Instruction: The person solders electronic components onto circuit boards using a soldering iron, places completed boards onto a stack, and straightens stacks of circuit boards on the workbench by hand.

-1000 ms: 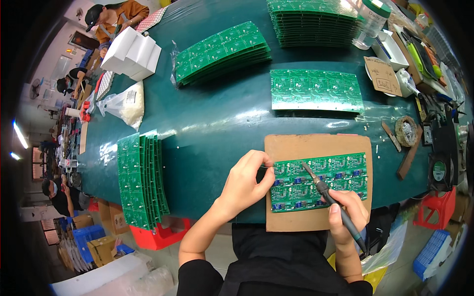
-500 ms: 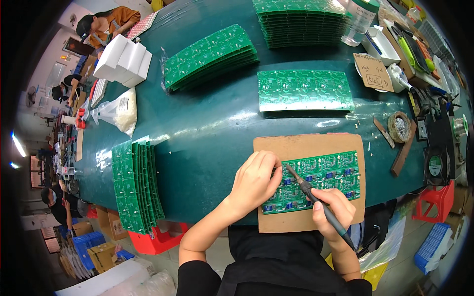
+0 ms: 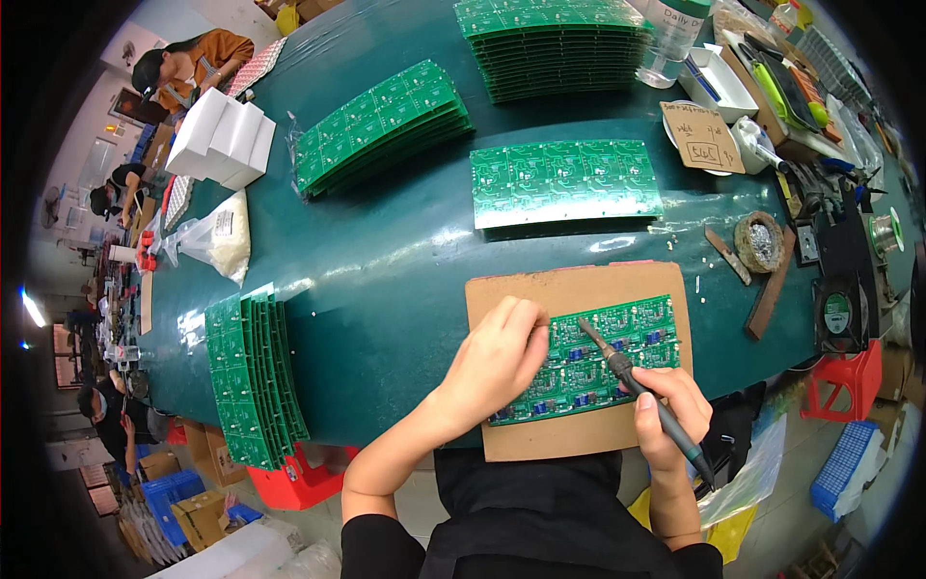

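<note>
A green circuit board (image 3: pixel 617 362) with rows of blue and other small components lies on a brown cardboard sheet (image 3: pixel 569 446) in front of me. My right hand (image 3: pixel 675 415) grips a soldering iron (image 3: pixel 619 367) around its dark handle. Its tip points down at the upper row of the board, left of the middle; whether it touches is too small to tell. Over the board's left end, my left hand (image 3: pixel 497 362) is closed, thumb and fingers pinched together beside the iron's tip. What the pinch holds, if anything, is hidden.
Stacked green boards stand at far left (image 3: pixel 381 125), far right (image 3: pixel 555 48) and near left (image 3: pixel 253 376). Another board pile (image 3: pixel 567 183) lies beyond the cardboard. On the right are a round tin (image 3: pixel 759 241), brown strips (image 3: pixel 772 282), a fan (image 3: pixel 837 314) and a solder spool (image 3: pixel 884 234).
The view has shifted, so most things sit further left. Across the board, the soldering iron's tip has moved right along the upper row, and my left hand has moved slightly right too.
</note>
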Demonstrator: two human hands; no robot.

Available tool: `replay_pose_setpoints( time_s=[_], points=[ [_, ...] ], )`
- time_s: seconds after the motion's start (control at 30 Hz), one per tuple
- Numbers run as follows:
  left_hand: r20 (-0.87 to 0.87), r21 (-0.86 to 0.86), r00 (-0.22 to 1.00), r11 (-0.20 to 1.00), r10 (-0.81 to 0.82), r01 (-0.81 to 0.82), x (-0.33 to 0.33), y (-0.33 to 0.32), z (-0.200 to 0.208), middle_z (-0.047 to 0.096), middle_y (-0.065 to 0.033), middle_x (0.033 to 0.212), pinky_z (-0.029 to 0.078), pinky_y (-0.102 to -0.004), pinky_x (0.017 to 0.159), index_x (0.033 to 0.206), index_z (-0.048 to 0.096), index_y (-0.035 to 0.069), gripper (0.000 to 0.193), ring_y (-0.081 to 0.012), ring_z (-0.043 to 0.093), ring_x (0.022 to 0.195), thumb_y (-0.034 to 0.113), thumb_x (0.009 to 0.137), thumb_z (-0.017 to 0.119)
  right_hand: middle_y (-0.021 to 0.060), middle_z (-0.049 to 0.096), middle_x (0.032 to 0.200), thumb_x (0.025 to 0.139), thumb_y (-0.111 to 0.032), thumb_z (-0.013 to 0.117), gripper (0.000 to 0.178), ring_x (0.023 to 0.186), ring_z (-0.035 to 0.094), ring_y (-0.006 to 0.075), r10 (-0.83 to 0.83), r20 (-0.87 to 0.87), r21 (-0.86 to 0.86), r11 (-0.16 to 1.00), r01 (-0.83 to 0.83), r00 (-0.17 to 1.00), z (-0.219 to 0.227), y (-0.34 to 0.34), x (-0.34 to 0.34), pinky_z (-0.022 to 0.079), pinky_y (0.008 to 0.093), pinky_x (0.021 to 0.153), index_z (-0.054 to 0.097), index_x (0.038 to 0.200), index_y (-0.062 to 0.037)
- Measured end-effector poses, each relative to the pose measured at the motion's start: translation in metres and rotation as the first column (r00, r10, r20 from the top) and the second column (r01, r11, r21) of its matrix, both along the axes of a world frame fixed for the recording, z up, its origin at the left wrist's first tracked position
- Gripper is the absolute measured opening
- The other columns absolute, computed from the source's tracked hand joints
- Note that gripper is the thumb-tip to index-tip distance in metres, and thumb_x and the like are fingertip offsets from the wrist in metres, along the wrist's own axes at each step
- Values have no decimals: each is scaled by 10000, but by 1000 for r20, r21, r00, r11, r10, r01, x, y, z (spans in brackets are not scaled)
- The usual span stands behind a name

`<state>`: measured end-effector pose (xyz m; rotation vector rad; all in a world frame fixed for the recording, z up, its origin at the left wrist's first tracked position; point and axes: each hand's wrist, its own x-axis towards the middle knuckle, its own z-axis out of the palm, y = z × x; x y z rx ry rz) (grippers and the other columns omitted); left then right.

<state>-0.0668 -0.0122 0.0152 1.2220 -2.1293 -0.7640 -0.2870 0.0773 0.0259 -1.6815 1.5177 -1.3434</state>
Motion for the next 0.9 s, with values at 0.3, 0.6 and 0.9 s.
replay_pose_setpoints(
  time_s=[0.3,0.6,0.9],
  points=[
    [85,-78,996,997,2,5,-20,-2,-16,586,-145,909,499,-433,762,955,545,25,161,-350,608,885,25,850,668,161,678,810,775,15,657,222,709,682,250,25,8,-29,999,-24,1000,-8,-6,1,551,327,640,703,990,45],
    [231,-182,973,982,4,39,-20,0,-2,599,-113,921,509,-399,748,933,567,31,135,-318,607,882,9,840,663,172,682,839,792,-1,644,204,760,688,264,-33,40,-16,999,34,999,0,-3,-10,563,343,703,701,984,40],
    [-76,18,997,1000,-10,11,-43,-6,3,604,-161,902,512,-411,709,1015,547,7,144,-354,629,805,54,919,643,161,673,809,790,-10,634,201,737,676,261,-37,35,-3,999,38,999,0,-3,-35,556,346,693,690,976,43]
  ],
)
